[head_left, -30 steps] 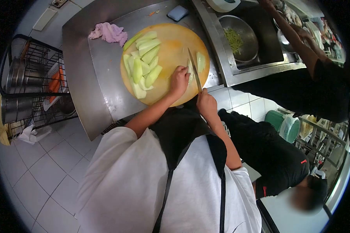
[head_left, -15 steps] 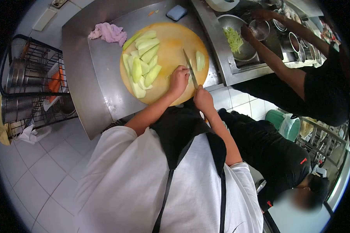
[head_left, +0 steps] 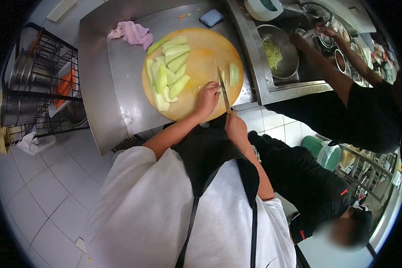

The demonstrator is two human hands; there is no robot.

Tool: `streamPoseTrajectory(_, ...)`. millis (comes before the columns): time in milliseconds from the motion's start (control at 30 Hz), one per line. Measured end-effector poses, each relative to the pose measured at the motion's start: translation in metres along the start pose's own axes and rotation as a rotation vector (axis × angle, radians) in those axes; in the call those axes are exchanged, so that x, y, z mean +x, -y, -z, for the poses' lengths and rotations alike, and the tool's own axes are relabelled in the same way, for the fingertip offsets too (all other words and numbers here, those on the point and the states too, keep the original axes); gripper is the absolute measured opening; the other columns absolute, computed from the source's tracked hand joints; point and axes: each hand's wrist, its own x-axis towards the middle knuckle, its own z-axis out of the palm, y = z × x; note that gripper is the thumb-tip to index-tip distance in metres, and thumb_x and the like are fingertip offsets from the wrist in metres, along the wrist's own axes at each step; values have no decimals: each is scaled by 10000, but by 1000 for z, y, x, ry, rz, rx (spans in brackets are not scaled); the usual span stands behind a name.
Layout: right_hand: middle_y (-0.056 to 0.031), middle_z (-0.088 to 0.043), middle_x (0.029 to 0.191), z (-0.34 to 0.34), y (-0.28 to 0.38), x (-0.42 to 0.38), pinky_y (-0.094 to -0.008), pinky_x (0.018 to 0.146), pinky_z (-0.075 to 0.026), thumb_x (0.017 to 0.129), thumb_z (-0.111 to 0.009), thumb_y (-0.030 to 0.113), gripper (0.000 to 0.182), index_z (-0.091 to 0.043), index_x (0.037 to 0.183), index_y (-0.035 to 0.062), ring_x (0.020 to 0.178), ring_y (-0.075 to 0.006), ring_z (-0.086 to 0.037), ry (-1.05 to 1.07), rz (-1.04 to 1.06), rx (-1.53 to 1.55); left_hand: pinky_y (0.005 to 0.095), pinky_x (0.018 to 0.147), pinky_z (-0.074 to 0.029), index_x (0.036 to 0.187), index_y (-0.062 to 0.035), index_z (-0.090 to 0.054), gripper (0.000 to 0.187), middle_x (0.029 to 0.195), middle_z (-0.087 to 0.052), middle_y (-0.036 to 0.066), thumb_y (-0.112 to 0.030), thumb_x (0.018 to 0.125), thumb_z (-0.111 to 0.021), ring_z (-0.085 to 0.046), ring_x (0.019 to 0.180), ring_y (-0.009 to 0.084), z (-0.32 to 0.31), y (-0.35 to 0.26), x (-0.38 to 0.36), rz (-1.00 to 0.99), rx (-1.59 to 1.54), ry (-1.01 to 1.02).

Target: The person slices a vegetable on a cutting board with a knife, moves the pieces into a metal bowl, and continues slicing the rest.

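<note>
1. The right hand was clenched around the handle of the knife, whose blade slanted up and to the left over the cutting board.
2. The left hand rested on the near part of the board, its fingers curled and their tips just beside the blade. Whether it gripped a piece could not be told, as the fingers hid what lay under them.
3. The pale green vegetable pieces lay in an overlapping pile on the left half of the round board. A separate piece lay near the right edge, to the right of the blade, and a few thin slivers lay near the fingers.
4. The board sat on a metal counter. A crumpled pink cloth lay beyond its upper left edge, and a blue-gray sponge lay beyond its top edge.
5. To the right, a metal bowl with green strips inside stood in the sink area, near a white container. A co-worker's hands were over the sink, well apart from the board.
6. On the left stood a wire rack with metal pots. At the lower right, another person in black was bent over.
</note>
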Motion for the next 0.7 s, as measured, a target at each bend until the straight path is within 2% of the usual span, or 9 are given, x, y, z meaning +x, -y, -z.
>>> streamPoseTrajectory(167,-268,-673,711,-5,1,-2,-551,622,-555,996,-541,158,188,-519,958,-24,684,-455,-691,-17,2,-4,434,834,-543,1096,34,-727,256,1105,-666,160,-10,845,-712,-677,946,365,4,-5,3,-33,13,5)
streamPoseTrajectory(367,-288,-681,758,-19,0,21,-561,675,-555,961,-536,128,179,-535,996,-47,745,-472,-695,17,-18,39,431,846,-545,1080,37,-734,243,1120,-666,164,-5,842,-710,-674,969,362,3,-3,2,0,15,45)
streamPoseTrajectory(533,-303,-673,756,-13,-2,34,-573,675,-549,968,-524,141,189,-542,1008,-44,742,-495,-682,-4,20,57,411,872,-550,1131,42,-718,282,1164,-666,174,-4,853,-702,-681,995,352,-4,3,-5,-16,-1,-3)
streamPoseTrajectory(633,-280,-689,772,-4,5,26,-559,699,-557,958,-545,148,186,-544,994,-35,761,-466,-701,13,-87,-4,404,884,-552,1156,53,-703,296,1190,-663,176,-1,865,-693,-685,1008,344,-2,6,-13,-11,-21,-20)
streamPoseTrajectory(700,-274,-685,754,-2,5,20,-559,689,-557,975,-545,162,190,-543,986,-28,744,-463,-699,-1,-49,3,402,887,-554,1163,59,-697,298,1195,-662,172,5,870,-689,-688,1013,338,-2,9,-15,1,-52,-12)
